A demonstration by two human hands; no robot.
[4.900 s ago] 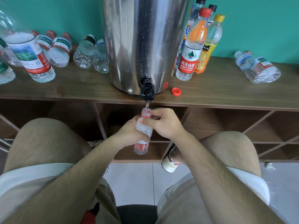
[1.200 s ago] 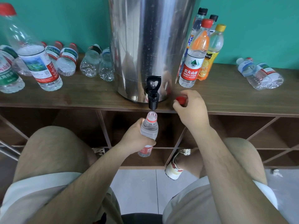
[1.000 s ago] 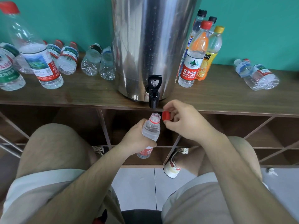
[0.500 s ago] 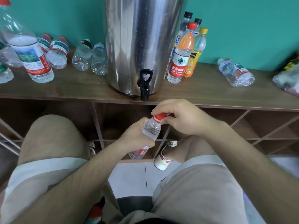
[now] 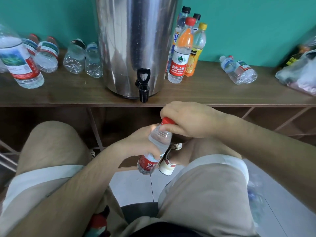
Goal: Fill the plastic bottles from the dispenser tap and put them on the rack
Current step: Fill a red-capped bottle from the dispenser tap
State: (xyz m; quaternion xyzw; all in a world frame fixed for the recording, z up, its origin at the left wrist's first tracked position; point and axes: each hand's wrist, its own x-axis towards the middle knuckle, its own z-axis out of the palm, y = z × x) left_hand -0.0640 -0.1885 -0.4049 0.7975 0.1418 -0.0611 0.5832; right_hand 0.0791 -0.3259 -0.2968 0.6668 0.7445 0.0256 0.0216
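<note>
Bottle [image 5: 160, 139], 1 only, is in my left hand [image 5: 136, 142], whose fingers wrap its middle just above the red label. It tilts with its neck toward 1 o'clock and is held in the air between my knees, in front of the wooden rack [image 5: 222, 94] and not touching it. My right hand [image 5: 191, 118] curls over the neck, thumb and fingers pinching the 1 red cap [image 5: 168, 120] that sits on the mouth.

At 11 o'clock from the cap, the black tap [image 5: 143, 89] hangs over the rack's front edge with its handle upright. It belongs to the 1 steel dispenser [image 5: 136, 40] standing on the rack's top.

At 3 o'clock of the dispenser, 4 upright bottles [image 5: 179, 62] stand in a tight cluster: 2 with black caps, 1 red, 1 yellow. Farther toward 3 o'clock, 2 small bottles [image 5: 237, 71] lie side by side, touching, and beyond them 1 plastic bag [image 5: 299, 74] sits at the edge of view.

At 9 o'clock of the dispenser, 2 clear bottles [image 5: 75, 57] lie with their bases toward me. Next come 2 red-capped bottles [image 5: 47, 55], also lying, and 1 large bottle [image 5: 18, 62] at the far left. Whether more lie behind it I cannot tell.
</note>
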